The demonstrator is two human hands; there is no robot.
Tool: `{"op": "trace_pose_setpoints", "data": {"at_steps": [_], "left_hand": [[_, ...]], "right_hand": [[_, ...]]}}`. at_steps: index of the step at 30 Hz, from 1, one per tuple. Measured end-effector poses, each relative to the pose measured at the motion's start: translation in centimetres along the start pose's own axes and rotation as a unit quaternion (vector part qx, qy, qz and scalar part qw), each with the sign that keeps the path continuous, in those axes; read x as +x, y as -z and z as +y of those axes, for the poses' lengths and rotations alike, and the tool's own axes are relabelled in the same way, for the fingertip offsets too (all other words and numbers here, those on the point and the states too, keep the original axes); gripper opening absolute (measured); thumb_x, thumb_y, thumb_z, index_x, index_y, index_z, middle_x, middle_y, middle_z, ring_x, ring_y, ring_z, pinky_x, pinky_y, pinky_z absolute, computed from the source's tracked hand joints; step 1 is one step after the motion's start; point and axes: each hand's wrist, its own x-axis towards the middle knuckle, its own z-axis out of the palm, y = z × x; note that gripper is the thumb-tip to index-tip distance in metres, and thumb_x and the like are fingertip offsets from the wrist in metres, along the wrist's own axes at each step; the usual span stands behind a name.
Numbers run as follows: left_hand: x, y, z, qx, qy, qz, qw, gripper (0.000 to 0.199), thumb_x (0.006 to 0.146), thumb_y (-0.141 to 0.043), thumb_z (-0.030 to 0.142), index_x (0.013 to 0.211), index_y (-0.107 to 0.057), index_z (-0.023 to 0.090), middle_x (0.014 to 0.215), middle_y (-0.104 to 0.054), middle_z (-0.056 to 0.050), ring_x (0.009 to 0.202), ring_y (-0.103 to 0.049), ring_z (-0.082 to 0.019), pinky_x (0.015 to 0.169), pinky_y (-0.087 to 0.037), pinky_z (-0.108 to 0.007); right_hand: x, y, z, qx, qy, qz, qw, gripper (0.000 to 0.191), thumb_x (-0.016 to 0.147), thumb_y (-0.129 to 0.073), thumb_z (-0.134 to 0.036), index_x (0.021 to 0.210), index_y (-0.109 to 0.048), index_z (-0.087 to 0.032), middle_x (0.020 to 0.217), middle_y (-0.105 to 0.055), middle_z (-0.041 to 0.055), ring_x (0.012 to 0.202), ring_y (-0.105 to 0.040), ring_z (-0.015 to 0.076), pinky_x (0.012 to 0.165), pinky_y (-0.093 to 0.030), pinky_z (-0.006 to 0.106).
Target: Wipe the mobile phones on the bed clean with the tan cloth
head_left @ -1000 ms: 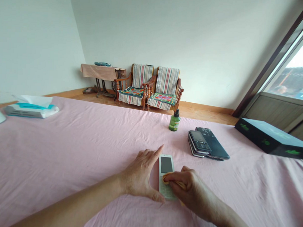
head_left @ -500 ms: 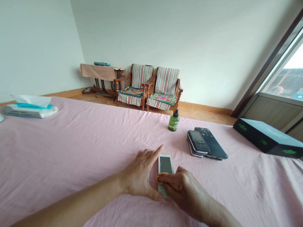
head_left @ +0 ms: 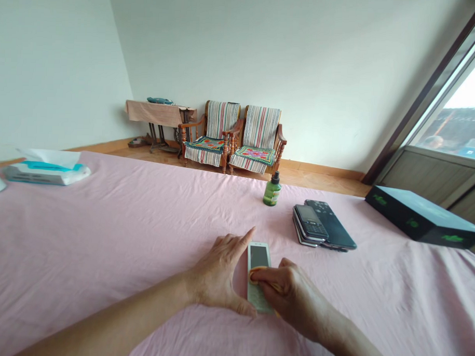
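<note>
A white mobile phone (head_left: 260, 255) with a keypad below its screen lies face up on a pink cloth. My left hand (head_left: 218, 273) is spread along its left side, the forefinger at the top corner and the thumb at the bottom, steadying it between them. Pinched in my right hand (head_left: 290, 291) is a small yellow-orange cloth (head_left: 258, 271), pressed on the phone around the lower part of the screen. The fingers hide much of this cloth and the phone's right edge.
Beyond the phone stands a green bottle (head_left: 272, 192) with a black top. To the right, a keypad phone (head_left: 311, 222) tops a small stack beside a large dark phone (head_left: 333, 225). A black box (head_left: 423, 213) lies far right, a tissue pack (head_left: 46, 172) far left. Two chairs (head_left: 254, 137) stand behind.
My right hand has shifted the yellow-orange cloth slightly up and to the right over the phone, showing more of the keypad. The left hand and the phone have stayed almost in place.
</note>
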Motion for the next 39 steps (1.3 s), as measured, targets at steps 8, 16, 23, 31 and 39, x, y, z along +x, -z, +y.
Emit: {"op": "trace_pose_setpoints", "data": {"at_steps": [8, 16, 23, 31, 39], "left_hand": [[0.0, -0.1, 0.0, 0.006, 0.0, 0.0, 1.0, 0.132, 0.051, -0.077, 0.063, 0.148, 0.004, 0.022, 0.141, -0.037, -0.017, 0.127, -0.034, -0.04, 0.105, -0.02, -0.06], [0.0, 0.0, 0.0, 0.003, 0.006, -0.004, 1.0, 0.133, 0.05, -0.077, 0.063, 0.148, 0.003, 0.02, 0.142, -0.036, -0.018, 0.129, -0.032, -0.04, 0.106, -0.019, -0.059], [0.0, -0.1, -0.1, 0.003, 0.003, 0.002, 1.0, 0.134, 0.05, -0.077, 0.063, 0.148, 0.005, 0.023, 0.141, -0.038, -0.016, 0.128, -0.033, -0.039, 0.106, -0.019, -0.059], [-0.1, 0.1, 0.1, 0.006, 0.013, -0.003, 1.0, 0.133, 0.049, -0.078, 0.063, 0.148, 0.0, 0.022, 0.143, -0.036, -0.017, 0.128, -0.033, -0.04, 0.106, -0.021, -0.058], [-0.1, 0.0, -0.2, 0.002, -0.004, -0.009, 1.0, 0.135, 0.05, -0.076, 0.067, 0.148, 0.006, 0.022, 0.144, -0.033, -0.019, 0.13, -0.031, -0.039, 0.107, -0.016, -0.059]], "right_hand": [[0.0, 0.3, 0.0, -0.008, 0.012, 0.003, 1.0, 0.03, 0.085, -0.041, -0.008, 0.074, -0.066, -0.021, 0.061, -0.062, -0.0043, 0.057, -0.047, 0.01, 0.065, -0.031, 0.023], [0.1, 0.4, 0.2, -0.007, 0.0, 0.007, 1.0, 0.031, 0.082, -0.042, -0.008, 0.078, -0.068, -0.022, 0.065, -0.064, -0.0023, 0.064, -0.052, 0.0123, 0.063, -0.031, 0.023], [0.2, 0.2, 0.2, -0.015, 0.038, -0.001, 0.999, 0.026, 0.088, -0.041, -0.012, 0.078, -0.063, -0.022, 0.064, -0.06, -0.0031, 0.06, -0.049, 0.0107, 0.062, -0.031, 0.022], [-1.4, 1.3, -0.2, 0.047, 0.087, -0.079, 0.992, 0.023, 0.087, -0.045, -0.009, 0.069, -0.055, -0.019, 0.06, -0.045, -0.0072, 0.053, -0.035, 0.0059, 0.057, -0.029, 0.019], [-1.6, 2.8, 1.6, 0.135, -0.016, -0.047, 0.99, 0.031, 0.094, -0.038, -0.024, 0.083, -0.067, -0.02, 0.056, -0.041, -0.0054, 0.049, -0.031, 0.0077, 0.047, -0.025, 0.021]]}}
